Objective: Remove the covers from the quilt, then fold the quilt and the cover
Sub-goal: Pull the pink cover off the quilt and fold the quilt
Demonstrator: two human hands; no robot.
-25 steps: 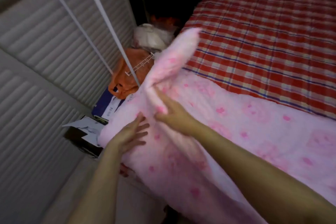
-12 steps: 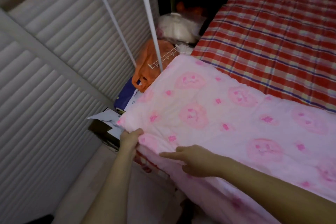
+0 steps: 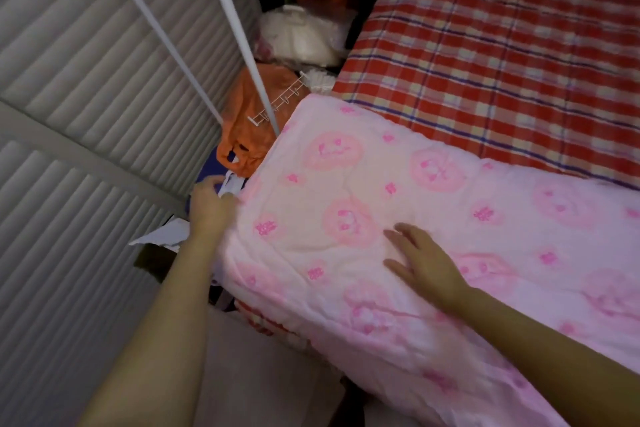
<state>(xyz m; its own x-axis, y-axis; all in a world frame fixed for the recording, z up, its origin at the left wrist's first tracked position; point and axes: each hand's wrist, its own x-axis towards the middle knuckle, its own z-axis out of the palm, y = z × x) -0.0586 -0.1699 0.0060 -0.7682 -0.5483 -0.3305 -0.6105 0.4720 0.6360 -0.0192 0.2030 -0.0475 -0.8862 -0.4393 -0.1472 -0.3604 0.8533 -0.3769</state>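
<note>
A pink quilt (image 3: 346, 191) with darker pink round prints lies folded in a long band across the near edge of the bed, its left end overhanging. My left hand (image 3: 211, 208) is at the quilt's left edge, fingers against the side of the fold; whether it grips the fabric cannot be told. My right hand (image 3: 419, 260) lies flat on top of the quilt with fingers spread and straight. Beyond the quilt the red, white and blue checked sheet (image 3: 502, 45) covers the rest of the bed.
A white slatted wall (image 3: 86, 80) closes the left side, with two white rods (image 3: 239, 35) leaning across it. In the gap beside the bed lie an orange bag (image 3: 249, 125), a white bundle (image 3: 298, 35), papers and a dark box (image 3: 156, 253). Pale floor shows at the bottom.
The raised quilt corner has been laid flat. My left hand moved up along the quilt's left edge, and my right hand moved from the near edge onto the quilt's top.
</note>
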